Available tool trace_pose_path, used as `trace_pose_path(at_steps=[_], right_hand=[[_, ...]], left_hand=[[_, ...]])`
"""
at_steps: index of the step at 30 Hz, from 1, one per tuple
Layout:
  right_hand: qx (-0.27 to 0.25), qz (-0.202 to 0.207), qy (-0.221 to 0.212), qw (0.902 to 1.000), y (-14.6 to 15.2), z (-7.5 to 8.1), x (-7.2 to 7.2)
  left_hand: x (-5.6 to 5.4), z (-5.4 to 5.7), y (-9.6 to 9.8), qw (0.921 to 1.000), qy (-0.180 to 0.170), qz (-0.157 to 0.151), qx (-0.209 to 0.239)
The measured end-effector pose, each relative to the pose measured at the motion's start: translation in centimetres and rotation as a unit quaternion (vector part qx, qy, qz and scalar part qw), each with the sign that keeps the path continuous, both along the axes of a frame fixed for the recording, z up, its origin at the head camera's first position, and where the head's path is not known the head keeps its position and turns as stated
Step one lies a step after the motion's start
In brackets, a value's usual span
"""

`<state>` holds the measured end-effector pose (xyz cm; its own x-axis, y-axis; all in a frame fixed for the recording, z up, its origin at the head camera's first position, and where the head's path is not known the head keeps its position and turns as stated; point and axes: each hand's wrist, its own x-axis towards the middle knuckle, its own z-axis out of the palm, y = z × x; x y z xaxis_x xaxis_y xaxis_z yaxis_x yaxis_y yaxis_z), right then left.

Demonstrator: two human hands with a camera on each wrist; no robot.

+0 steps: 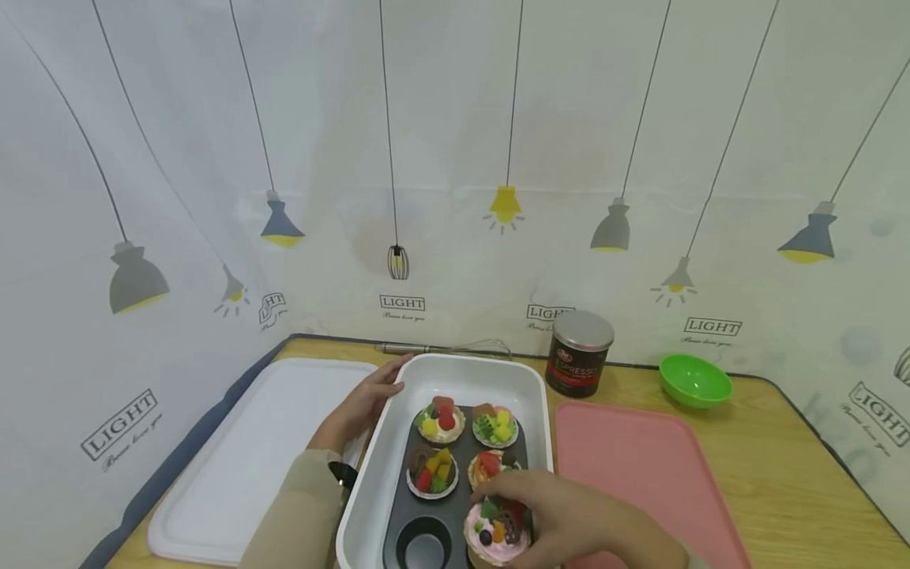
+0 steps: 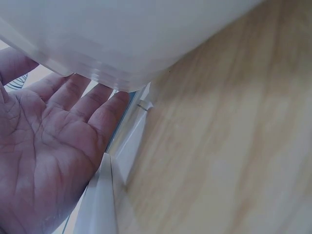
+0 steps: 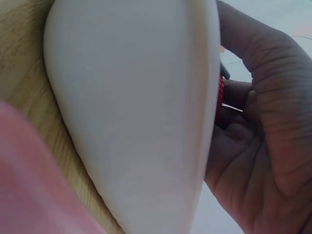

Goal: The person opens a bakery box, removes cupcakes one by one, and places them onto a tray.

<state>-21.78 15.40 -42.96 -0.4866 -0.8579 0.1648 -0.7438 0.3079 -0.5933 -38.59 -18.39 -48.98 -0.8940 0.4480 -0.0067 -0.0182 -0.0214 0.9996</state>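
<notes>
My right hand (image 1: 562,506) pinches a pink-cream cupcake (image 1: 490,537) topped with fruit, over the near right of a dark muffin pan (image 1: 464,506). Several other fruit-topped cupcakes, including one with a strawberry (image 1: 441,420) and one with yellow cubes (image 1: 432,472), sit in the pan. Left of the held cupcake, one cup (image 1: 423,545) is bare. The pan lies inside a deep white tray (image 1: 373,466). At its left rim rests my left hand (image 1: 366,403); in the left wrist view its extended fingers meet the tray's outer wall, tips hidden behind it.
A white board (image 1: 235,458) lies to the left, a pink board (image 1: 640,450) to the right. Behind stand an espresso tin (image 1: 579,356) and a green bowl (image 1: 695,381). A whisk (image 1: 405,348) lies along the back edge, before a lamp-patterned curtain (image 1: 455,158).
</notes>
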Motion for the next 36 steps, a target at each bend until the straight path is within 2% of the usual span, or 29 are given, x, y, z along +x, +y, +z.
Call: trace_pose_path(at_steps=[6, 13, 20, 23, 25, 27, 29, 33, 36], right_hand=[[-0.007, -0.014, 0.023, 0.9996, 0.4, 0.4, -0.1], [-0.056, -0.012, 0.027, 0.9980, 1.3, 1.4, -0.4], [-0.074, -0.066, 0.035, 0.9945, 3.1, 2.9, -0.4], [-0.087, -0.088, 0.053, 0.9909, 4.4, 3.5, -0.9], [-0.094, -0.118, 0.064, 0.9865, 5.3, 3.7, -1.5], [-0.110, -0.156, 0.067, 0.9793, 6.3, 3.5, -2.5], [-0.139, -0.203, 0.065, 0.9671, 7.1, 2.7, -3.6], [-0.190, -0.314, 0.081, 0.9267, 8.2, -0.3, -6.2], [-0.183, -0.384, 0.095, 0.9001, 8.9, -3.2, -7.6]], left_hand=[[-0.1, -0.1, -0.1, 1.0000, 0.004, -0.005, -0.001], [0.1, -0.1, 0.0, 1.0000, -0.004, -0.003, 0.005], [0.2, -0.3, -0.1, 0.9998, -0.015, 0.008, 0.002], [0.2, -0.3, -0.1, 0.9999, -0.015, 0.006, 0.000], [0.2, -0.3, 0.0, 0.9999, -0.015, 0.002, 0.001], [0.2, -0.2, 0.0, 0.9999, -0.012, 0.003, -0.002], [0.2, -0.2, 0.0, 0.9999, -0.010, 0.005, -0.006], [0.0, -0.1, -0.1, 0.9999, -0.009, 0.008, -0.012], [0.0, 0.0, -0.1, 0.9999, -0.010, 0.005, -0.011]])
